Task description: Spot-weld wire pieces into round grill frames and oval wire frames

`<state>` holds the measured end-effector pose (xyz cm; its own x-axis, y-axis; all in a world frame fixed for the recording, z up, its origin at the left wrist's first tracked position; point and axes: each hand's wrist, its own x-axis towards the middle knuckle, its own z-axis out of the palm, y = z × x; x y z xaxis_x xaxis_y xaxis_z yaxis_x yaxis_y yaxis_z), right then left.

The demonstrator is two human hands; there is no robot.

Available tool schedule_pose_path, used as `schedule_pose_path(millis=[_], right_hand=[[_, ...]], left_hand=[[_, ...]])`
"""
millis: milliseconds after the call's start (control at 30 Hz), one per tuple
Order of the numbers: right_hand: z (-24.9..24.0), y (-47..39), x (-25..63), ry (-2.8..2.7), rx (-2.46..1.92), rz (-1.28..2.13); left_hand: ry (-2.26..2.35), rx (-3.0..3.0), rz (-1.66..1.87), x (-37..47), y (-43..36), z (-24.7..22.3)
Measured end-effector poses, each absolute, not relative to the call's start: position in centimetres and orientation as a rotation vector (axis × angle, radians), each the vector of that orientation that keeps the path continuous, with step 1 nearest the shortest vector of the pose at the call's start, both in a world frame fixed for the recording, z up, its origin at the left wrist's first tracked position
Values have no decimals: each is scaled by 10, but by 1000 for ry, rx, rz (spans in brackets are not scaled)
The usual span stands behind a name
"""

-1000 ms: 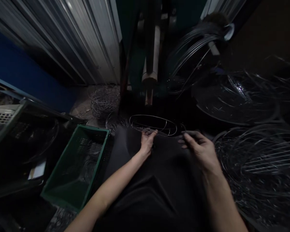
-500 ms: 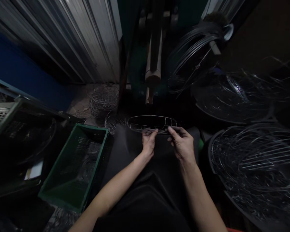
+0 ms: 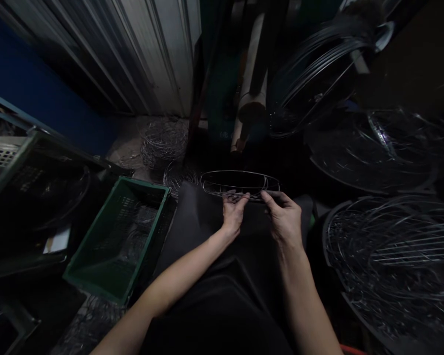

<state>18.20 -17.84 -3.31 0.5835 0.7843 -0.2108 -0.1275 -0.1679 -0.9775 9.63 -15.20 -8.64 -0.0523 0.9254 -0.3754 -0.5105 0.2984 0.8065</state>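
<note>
A rounded wire frame [image 3: 240, 171], made of thin shiny metal wire, is held above my lap at the far edge of a dark apron [image 3: 207, 236]. My left hand [image 3: 234, 212] is closed on its near side, thumb on top of the wires. To the right, my right hand [image 3: 284, 212] pinches the same near side between thumb and fingers. The fingertips of both hands are partly hidden behind the wires and in shadow. Beyond the frame stands a machine with a cylindrical metal ram [image 3: 252, 111] pointing down.
A green plastic crate [image 3: 92, 281] with wire pieces inside stands at my left. Loose wire rings [image 3: 165, 143] lie on the floor behind it. On the right is a large dark tub [image 3: 331, 256] full of wire parts. A wire coil [image 3: 318, 54] hangs at upper right.
The view has turned slightly left, so the surroundings appear shifted right. Both hands keep hold of the wire frame, and my right thumb sits a little closer to my left hand.
</note>
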Motion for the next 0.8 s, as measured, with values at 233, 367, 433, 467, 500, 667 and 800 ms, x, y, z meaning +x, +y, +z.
schedule_pose_path(millis=[233,367,433,467,500,667,800], right_hand=[[-31,-178,179,-577,-1542,863],[-30,-177,177,-589,-1555,835],[-29,-177,177,-600,-1556,821],[-29,-176,177,-604,-1558,819],[-28,-176,177,-606,-1561,818],[-28,-177,177,-612,-1557,815],[-29,-176,177,-609,-1546,811]], left_hand=[[1050,471,1285,96,-151,-85],[1048,449,1282,96,-151,-83],[1046,451,1285,96,-151,-83],[1053,457,1285,96,-151,-83],[1066,465,1285,96,-151,-83],[1051,468,1292,97,-151,-83],[1038,451,1298,97,-150,-82]])
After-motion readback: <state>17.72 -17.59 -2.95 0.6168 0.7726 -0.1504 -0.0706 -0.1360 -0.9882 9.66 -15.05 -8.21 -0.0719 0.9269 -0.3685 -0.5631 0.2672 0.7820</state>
